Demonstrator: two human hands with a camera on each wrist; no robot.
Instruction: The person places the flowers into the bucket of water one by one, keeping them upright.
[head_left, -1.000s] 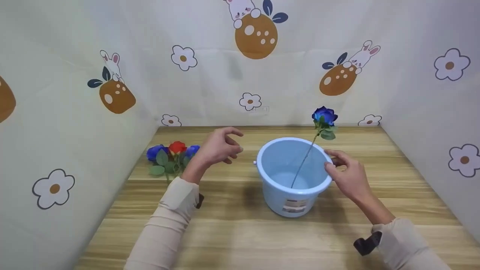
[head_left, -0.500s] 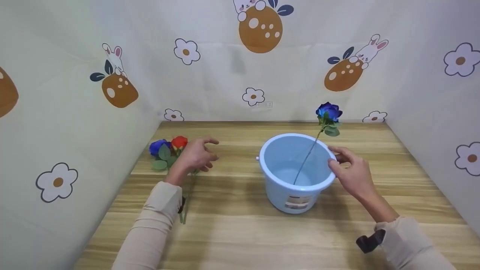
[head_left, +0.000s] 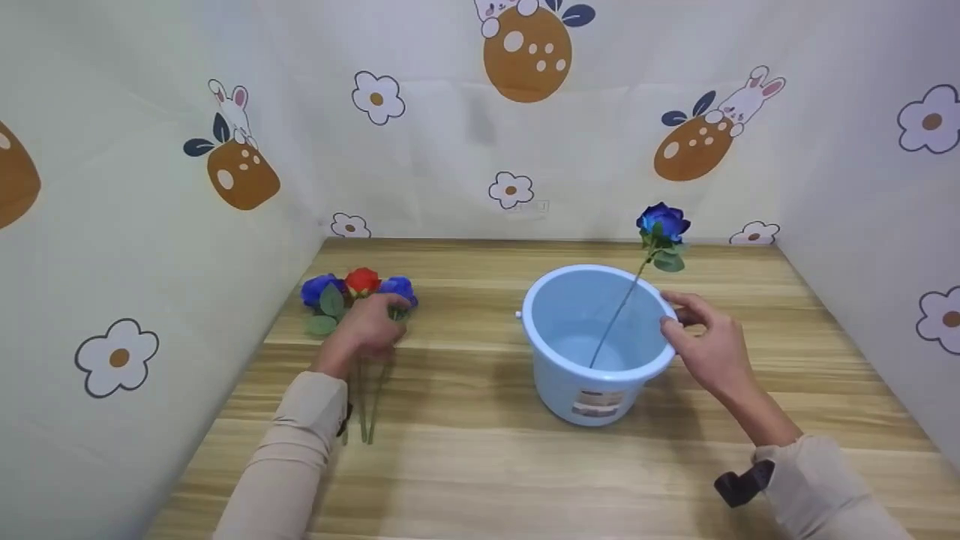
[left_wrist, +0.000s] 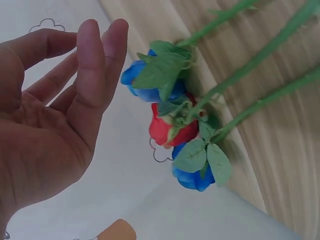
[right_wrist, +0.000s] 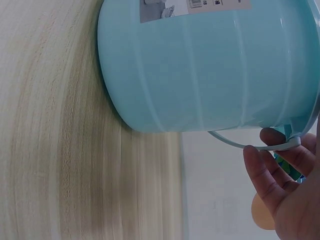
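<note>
Three artificial roses lie side by side on the left of the wooden tabletop: a blue rose [head_left: 320, 289], a red rose [head_left: 363, 280] and another blue rose [head_left: 400, 288]. My left hand [head_left: 367, 324] hovers over their stems, close to the right-hand blue rose. In the left wrist view that hand [left_wrist: 55, 120] has loosely bent fingers with nothing between them. A light blue bucket [head_left: 555, 390] stands upright to the right, with one blue rose [head_left: 664, 223] leaning inside it. My right hand [head_left: 709, 341] holds the bucket's right rim, thumb and fingers around the handle's [right_wrist: 235, 142] joint.
Patterned white cloth [head_left: 435, 150] hangs along the back and both sides of the wooden table [head_left: 480, 480]. Rose stems [head_left: 367, 420] stretch toward the table's front. A dark wrist device [head_left: 742, 486] sits at the right cuff.
My left hand has moved left and down from beside the bucket to above the loose roses. The right hand stays at the bucket's rim. The head view has shifted slightly.
</note>
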